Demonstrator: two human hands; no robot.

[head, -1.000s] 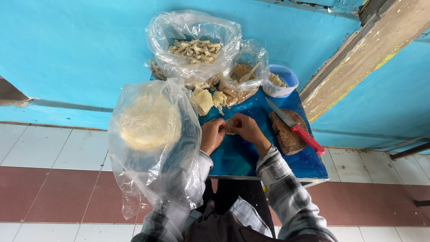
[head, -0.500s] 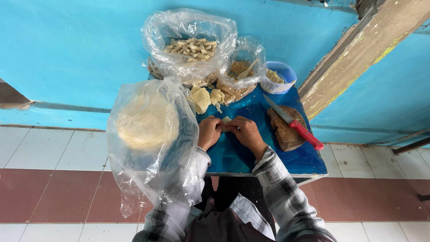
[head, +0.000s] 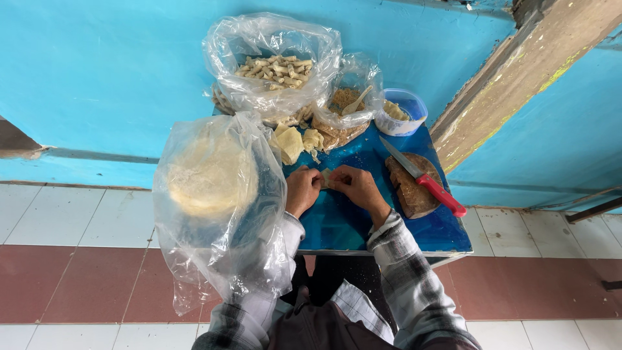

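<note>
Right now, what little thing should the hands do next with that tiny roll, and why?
Probably finish rolling it shut. Both the left hand and right hand pinch one small pale wrapper piece between their fingertips over the blue table, and it looks smaller and less tidy than the finished rolls in the bag behind.

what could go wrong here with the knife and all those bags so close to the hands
The red-handled knife lies on the wooden board close to the right hand, handle overhanging; an elbow swing might knock it off the blue table.

The big plastic bag of flat rounds hangs over the table's left edge and may slide down.

The small pale piece pinched between the right hand and the left hand could tear, as it looks thin.
</note>
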